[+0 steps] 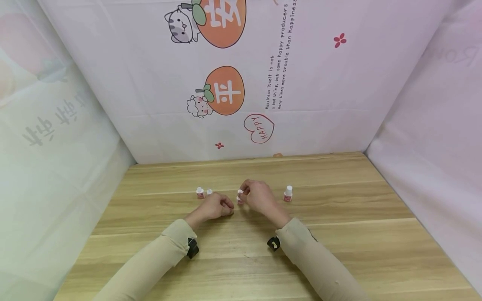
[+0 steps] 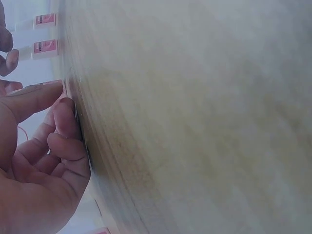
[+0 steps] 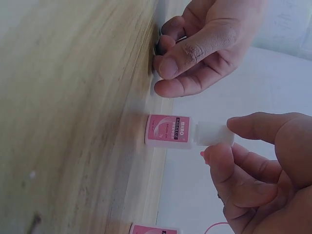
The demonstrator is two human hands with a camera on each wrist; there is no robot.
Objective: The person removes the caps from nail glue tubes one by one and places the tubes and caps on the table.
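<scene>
My right hand pinches the white cap of a small glue bottle between thumb and fingers. The bottle, with a pink label, stands upright on the wooden table, its cap on. Just left of it, my left hand rests low on the table, fingers loosely curled. Nothing shows between its thumb and fingertips in the left wrist view. Two similar bottles stand beyond the left hand: one whole bottle and another bottle partly hidden by that hand. To the right of my right hand stands one more bottle.
The wood-grain table ends at a printed white cloth backdrop. White cloth walls flank it, one on the left and one on the right. Black bands show at both wrists.
</scene>
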